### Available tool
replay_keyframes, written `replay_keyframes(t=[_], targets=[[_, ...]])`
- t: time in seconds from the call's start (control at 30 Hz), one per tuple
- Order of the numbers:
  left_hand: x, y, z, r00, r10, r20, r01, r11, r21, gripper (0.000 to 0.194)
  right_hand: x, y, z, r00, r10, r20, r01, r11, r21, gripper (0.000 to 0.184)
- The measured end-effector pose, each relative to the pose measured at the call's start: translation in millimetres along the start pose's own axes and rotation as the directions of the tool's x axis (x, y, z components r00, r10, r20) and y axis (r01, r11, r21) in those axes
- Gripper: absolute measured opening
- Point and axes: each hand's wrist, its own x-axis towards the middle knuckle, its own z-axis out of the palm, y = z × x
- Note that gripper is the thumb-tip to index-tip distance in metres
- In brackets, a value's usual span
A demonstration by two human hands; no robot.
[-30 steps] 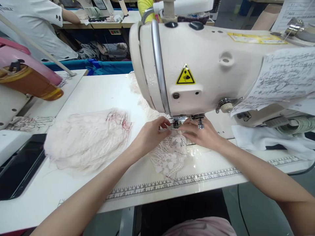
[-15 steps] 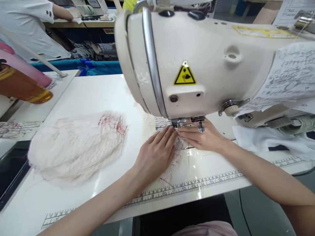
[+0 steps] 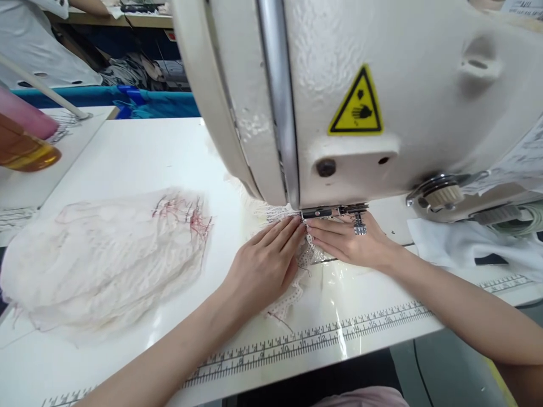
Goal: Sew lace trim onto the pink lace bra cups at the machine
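Under the head of a white sewing machine lies a strip of pale lace, with a dark red thread at its near end. My left hand rests flat on the lace, its fingers stretched toward the presser foot area. From the right, my right hand lies with extended fingers on the lace edge, close to the left fingertips. A metal attachment with a knurled screw sits just above the right hand. The needle itself is hidden behind the machine head and fingers.
A pile of pale lace pieces with red threads lies on the left of the white table. A printed ruler runs along the front edge. White cloth lies at right. An amber bottle and a person's white garment are at left.
My view has moved closer to the machine, so its head looks larger and the lace pile sits further left. Both hands stay on the lace in nearly the same pose.
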Motion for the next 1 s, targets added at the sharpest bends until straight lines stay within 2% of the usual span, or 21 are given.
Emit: replay_keyframes(t=[0.1, 0.27, 0.43, 0.57, 0.77, 1.0], targets=[[1.3, -4.3, 0.6, 1.000, -0.010, 0.016, 0.011, 0.999, -0.039, 0.042, 0.9, -0.8, -0.8, 0.996, -0.055, -0.070, 0.051, 0.997, -0.057, 0.026], [1.9, -8.7, 1.7, 1.000, -0.019, 0.022, 0.021, 0.993, -0.115, 0.043, 1.2, -1.6, 0.1, 0.996, -0.057, -0.063, 0.054, 0.997, -0.050, 0.027], [2.2, -9.2, 1.3, 0.999, -0.020, 0.029, 0.022, 0.996, -0.082, 0.043, 0.1, -1.7, 4.2, 0.994, -0.048, -0.098, 0.042, 0.998, -0.056, 0.027], [3.3, -8.3, 0.8, 0.999, -0.020, 0.028, 0.022, 0.998, -0.066, 0.043, -0.8, -1.3, 8.2, 0.990, -0.085, -0.111, 0.076, 0.994, -0.077, 0.031], [3.6, -8.4, 0.7, 0.999, -0.022, 0.025, 0.023, 0.998, -0.056, 0.043, 0.7, -1.7, 7.7, 0.988, -0.070, -0.135, 0.060, 0.995, -0.075, 0.028], [3.0, -10.0, 2.2, 1.000, -0.019, 0.021, 0.019, 0.999, -0.043, 0.043, 4.0, 3.4, 8.4, 0.987, -0.082, -0.135, 0.089, 0.995, 0.044, 0.024]])
